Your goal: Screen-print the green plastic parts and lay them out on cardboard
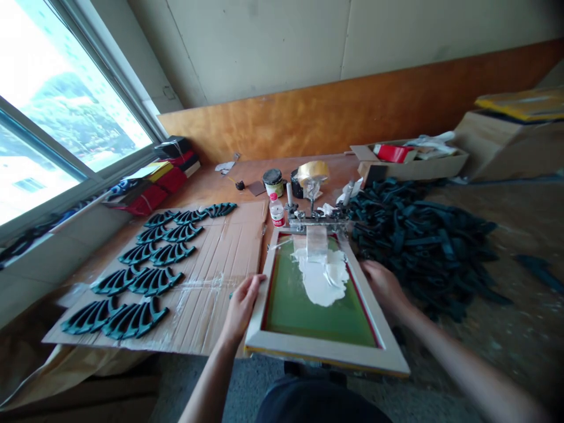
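The screen frame (321, 351) lies in front of us at the near side of the desk (198, 188), its near rim jutting toward us with the floor (240, 382) visible below. Its far end meets the metal clamp (319, 222), and a bottle (277, 210) stands just beside that corner on the left. Inside the rim we see green mesh (288, 311), with pale ink (324, 288) spread over the far part and bare mesh nearer to us.

Along the frame's left edge we have a cardboard sheet (220, 247); its bare strip gives our left hand (241, 305) clear room, since the rows of dark fan-shaped pieces (156, 283) sit well apart, farther left. The right side is tighter: a heap of dark straps (418, 235) crowds close to the frame, leaving a narrow gap where our right hand (382, 282) fits.

Both our forearms reach forward from the bottom of the view and angle inward, one on each side of the frame. Our left hand grips the left edge about midway along, thumb toward the rim and fingers narrowed on it. Our right hand comes in low, its fingertips at the right edge, a little farther up; the fingers are partly hidden, and we cannot tell whether they close on it.
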The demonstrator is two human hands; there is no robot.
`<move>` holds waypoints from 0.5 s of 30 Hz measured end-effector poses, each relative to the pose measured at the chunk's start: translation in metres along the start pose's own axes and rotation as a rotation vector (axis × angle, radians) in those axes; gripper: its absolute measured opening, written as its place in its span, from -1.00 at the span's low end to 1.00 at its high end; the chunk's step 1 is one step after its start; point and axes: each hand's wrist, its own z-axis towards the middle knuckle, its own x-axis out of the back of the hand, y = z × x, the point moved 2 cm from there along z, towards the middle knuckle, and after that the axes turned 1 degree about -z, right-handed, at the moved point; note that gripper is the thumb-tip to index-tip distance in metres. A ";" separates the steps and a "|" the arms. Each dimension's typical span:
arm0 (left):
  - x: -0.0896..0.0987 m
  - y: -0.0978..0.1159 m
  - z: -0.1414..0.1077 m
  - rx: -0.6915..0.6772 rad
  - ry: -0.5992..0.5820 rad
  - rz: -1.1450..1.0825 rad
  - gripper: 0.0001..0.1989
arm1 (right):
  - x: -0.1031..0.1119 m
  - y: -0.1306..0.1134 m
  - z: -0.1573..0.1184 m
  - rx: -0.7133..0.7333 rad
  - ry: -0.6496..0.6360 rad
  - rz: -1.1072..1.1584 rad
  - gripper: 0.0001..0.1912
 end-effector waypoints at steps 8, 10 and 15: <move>-0.014 -0.087 0.010 0.108 -0.040 0.272 -0.34 | 0.005 -0.075 0.079 0.174 -0.162 -0.036 -0.68; -0.013 -0.089 0.013 0.114 -0.066 0.292 -0.38 | -0.004 -0.085 0.068 0.201 -0.250 -0.040 -0.90; -0.010 -0.101 0.014 0.088 -0.079 0.260 -0.41 | 0.001 -0.080 0.011 0.556 -0.262 0.060 -0.78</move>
